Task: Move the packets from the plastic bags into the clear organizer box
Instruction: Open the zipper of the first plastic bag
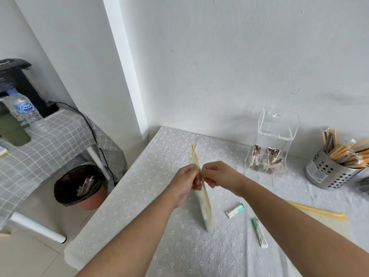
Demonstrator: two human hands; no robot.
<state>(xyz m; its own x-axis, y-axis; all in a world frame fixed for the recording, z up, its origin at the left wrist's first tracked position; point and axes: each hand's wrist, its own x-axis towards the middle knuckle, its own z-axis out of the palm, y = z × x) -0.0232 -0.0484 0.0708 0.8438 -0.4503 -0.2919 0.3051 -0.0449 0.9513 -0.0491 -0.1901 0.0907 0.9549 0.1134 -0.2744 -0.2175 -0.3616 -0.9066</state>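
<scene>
A clear plastic bag point(205, 204) with a yellow zip strip stands edge-on above the table, its lower corner touching the cloth. My left hand point(185, 180) and my right hand point(216, 174) each pinch one side of its top edge, fingers closed, close together. Pale packets show faintly inside the bag. Two green-and-white stick packets point(235, 210) point(259, 232) lie loose on the cloth to the right. The clear organizer box point(271, 144) stands at the back right, lid raised, with brown packets in its lower compartments.
A second flat bag with a yellow strip point(321, 211) lies under my right forearm. A perforated metal cup point(331, 172) full of stick packets stands far right. A lined bin point(79, 186) sits on the floor left of the table point(139, 196); a side table holds a water bottle point(26, 112).
</scene>
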